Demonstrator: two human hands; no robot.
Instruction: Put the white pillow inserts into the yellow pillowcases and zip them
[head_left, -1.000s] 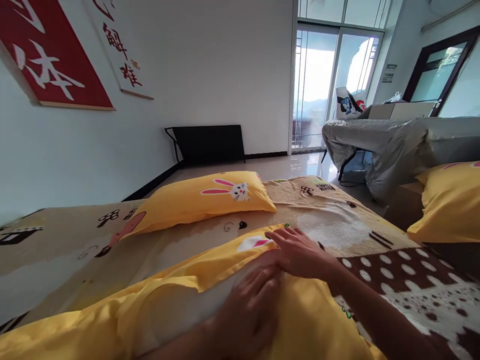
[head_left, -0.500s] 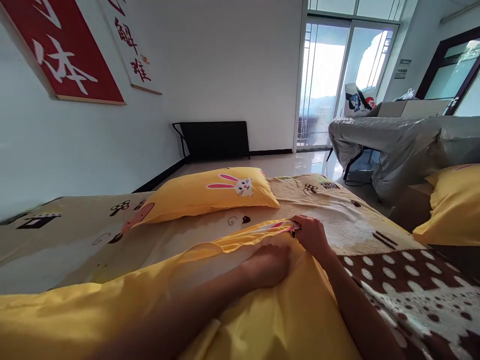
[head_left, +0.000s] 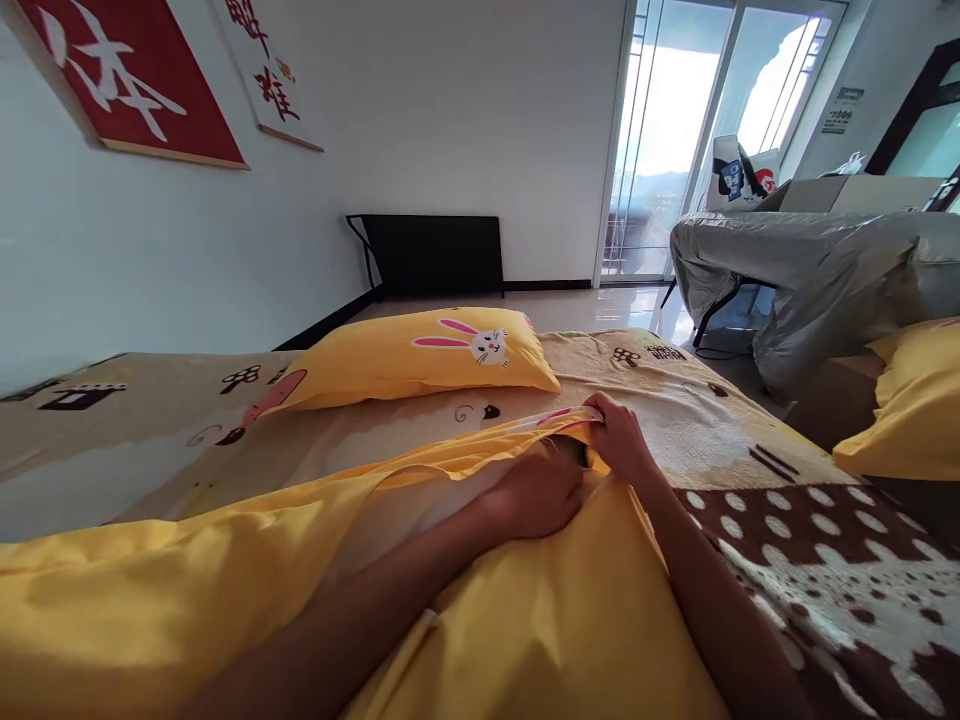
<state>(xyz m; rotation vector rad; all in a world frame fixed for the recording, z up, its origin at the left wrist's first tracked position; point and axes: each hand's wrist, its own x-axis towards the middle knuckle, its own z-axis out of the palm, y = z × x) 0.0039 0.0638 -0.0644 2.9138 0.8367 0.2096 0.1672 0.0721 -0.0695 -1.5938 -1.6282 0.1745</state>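
A large yellow fabric cover (head_left: 570, 610) spreads across the foreground, with an opening along its upper side that shows pale material inside. My left hand (head_left: 544, 490) is closed at this opening, its fingers curled against the inner material; what they grip is hidden. To its right, my right hand (head_left: 619, 435) pinches the upper corner of the cover's edge and holds it raised. A dark gap shows between the two hands. Beyond them lies a yellow pillow (head_left: 420, 355) with a rabbit print.
Beneath everything is a beige and brown patterned blanket (head_left: 675, 420). Another yellow pillow (head_left: 907, 410) sits at the right. Farther back stand a plastic-covered table (head_left: 810, 250) with boxes and a black panel (head_left: 435, 255) against the wall.
The view has tilted down and shifted slightly right. My right hand has lifted the cover's edge away from my left hand, and the gap between them has widened.
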